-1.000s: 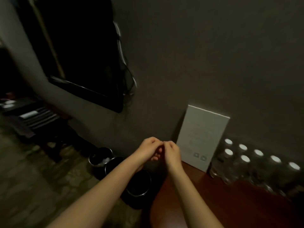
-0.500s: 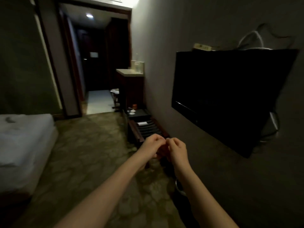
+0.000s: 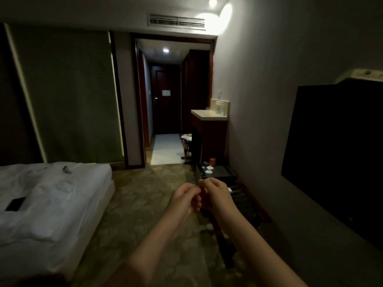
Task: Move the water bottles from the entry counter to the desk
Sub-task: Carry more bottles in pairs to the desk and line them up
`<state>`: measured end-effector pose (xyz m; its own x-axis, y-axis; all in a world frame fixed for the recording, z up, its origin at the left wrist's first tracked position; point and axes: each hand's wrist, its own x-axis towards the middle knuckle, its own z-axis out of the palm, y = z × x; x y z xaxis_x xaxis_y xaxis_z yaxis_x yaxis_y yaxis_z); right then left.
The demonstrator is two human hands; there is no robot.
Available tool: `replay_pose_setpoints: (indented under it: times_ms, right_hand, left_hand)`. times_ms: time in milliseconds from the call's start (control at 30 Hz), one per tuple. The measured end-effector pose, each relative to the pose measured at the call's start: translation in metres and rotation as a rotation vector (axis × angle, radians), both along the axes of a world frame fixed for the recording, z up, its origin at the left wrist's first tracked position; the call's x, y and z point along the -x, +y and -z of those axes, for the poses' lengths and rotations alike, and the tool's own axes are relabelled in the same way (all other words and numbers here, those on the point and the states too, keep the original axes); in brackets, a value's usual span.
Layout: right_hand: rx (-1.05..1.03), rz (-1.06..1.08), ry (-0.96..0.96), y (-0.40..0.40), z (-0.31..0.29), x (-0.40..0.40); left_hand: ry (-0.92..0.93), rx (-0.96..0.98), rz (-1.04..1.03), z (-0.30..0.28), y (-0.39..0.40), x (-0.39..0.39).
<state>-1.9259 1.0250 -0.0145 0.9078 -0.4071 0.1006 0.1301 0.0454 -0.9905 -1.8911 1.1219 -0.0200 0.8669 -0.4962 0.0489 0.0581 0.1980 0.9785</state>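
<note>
The entry counter (image 3: 204, 114), pale-topped on a dark cabinet, stands far ahead against the right wall beside the hallway. Clear bottles or glasses (image 3: 220, 108) stand at its back; they are too small and dim to tell apart. My left hand (image 3: 185, 198) and my right hand (image 3: 216, 195) are held together low in the middle of the view, fingers curled and touching each other, with nothing visible in either. The desk and the bottles on it are out of view.
A white bed (image 3: 51, 201) with a dark phone (image 3: 15, 204) fills the left. A low luggage rack (image 3: 238, 201) and a dark shelf (image 3: 217, 172) line the right wall under a wall-mounted TV (image 3: 335, 154). Carpeted floor (image 3: 145, 193) leads to the hallway door (image 3: 165, 104).
My view has swung left, away from the desk with its bottles and card, to face down the room toward the entry counter. My hands have stayed clasped together.
</note>
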Motion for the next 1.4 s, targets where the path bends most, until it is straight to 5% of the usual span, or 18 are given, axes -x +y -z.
replay_pose_setpoints:
  times_ms: [333, 800, 1400]
  right_hand:
    - [0.12, -0.277, -0.026, 0.011, 0.011, -0.257]
    - [0.077, -0.159, -0.047, -0.021, -0.01, -0.623]
    - [0.04, -0.12, -0.146, -0.194, -0.028, -1.095]
  left_hand:
    - [0.031, 0.045, -0.116, 0.021, 0.021, -0.267]
    - [0.021, 0.005, -0.118, 0.002, -0.024, -0.646]
    - [-0.166, -0.037, 0.027, -0.036, -0.187, -1.124]
